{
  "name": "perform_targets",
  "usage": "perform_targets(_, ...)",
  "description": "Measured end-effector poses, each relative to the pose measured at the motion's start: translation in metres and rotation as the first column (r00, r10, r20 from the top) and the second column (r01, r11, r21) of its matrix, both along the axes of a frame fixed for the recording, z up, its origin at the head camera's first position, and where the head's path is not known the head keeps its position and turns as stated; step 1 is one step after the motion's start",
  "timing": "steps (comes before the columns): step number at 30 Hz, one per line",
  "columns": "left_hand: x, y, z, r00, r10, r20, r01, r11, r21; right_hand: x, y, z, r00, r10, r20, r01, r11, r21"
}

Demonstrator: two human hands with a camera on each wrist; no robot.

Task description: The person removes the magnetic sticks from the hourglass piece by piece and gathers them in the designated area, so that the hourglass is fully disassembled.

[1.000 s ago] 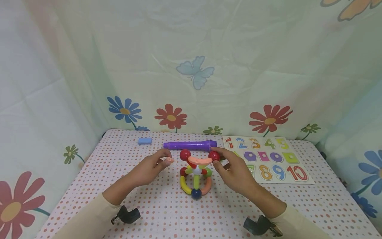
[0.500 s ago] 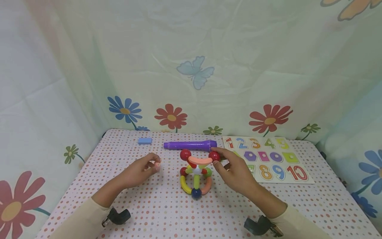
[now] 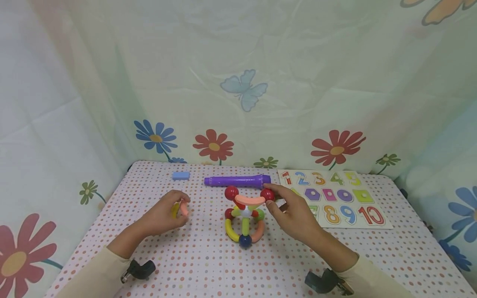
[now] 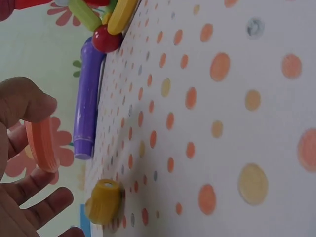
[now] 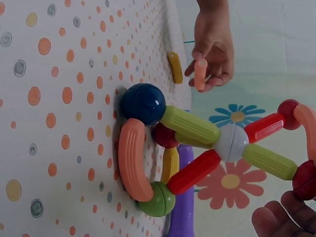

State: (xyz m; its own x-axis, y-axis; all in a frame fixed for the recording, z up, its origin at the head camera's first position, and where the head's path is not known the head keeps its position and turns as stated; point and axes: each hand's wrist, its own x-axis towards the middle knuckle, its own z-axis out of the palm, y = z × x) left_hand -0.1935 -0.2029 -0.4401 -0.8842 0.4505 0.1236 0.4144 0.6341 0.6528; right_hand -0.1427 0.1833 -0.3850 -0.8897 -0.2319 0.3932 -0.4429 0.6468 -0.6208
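The left hand (image 3: 164, 215) has moved back from the magnetic-rod structure (image 3: 245, 217), still pinching the orange curved rod (image 3: 184, 208) (a yellow rod (image 4: 102, 202) lies beside it on the table); the right hand (image 3: 292, 213) keeps pinching the top red ball (image 3: 267, 194).

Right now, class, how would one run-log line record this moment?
left hand: pinches orange curved piece | yellow piece: on table | right hand: grips red ball atop toy structure
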Motion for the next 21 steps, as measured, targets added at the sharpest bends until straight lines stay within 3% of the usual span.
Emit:
perform_targets(9,-0.006,-0.008,-0.012,0.999,0.031,0.03,-0.03,0.998,-0.047,0.0,0.0,-0.001,1.0,0.003,-0.002,-0.003,1.0,-0.003)
perform_targets(15,-0.009,-0.011,-0.02,0.997,0.072,0.021,-0.069,0.99,-0.125,0.0,0.0,0.0,1.0,0.001,0.001,-0.001,1.0,0.001)
perform_targets(21,-0.01,-0.013,-0.023,0.997,0.068,0.027,-0.064,0.988,-0.138,0.001,-0.001,-0.001,1.0,-0.01,0.004,0.01,1.0,0.001)
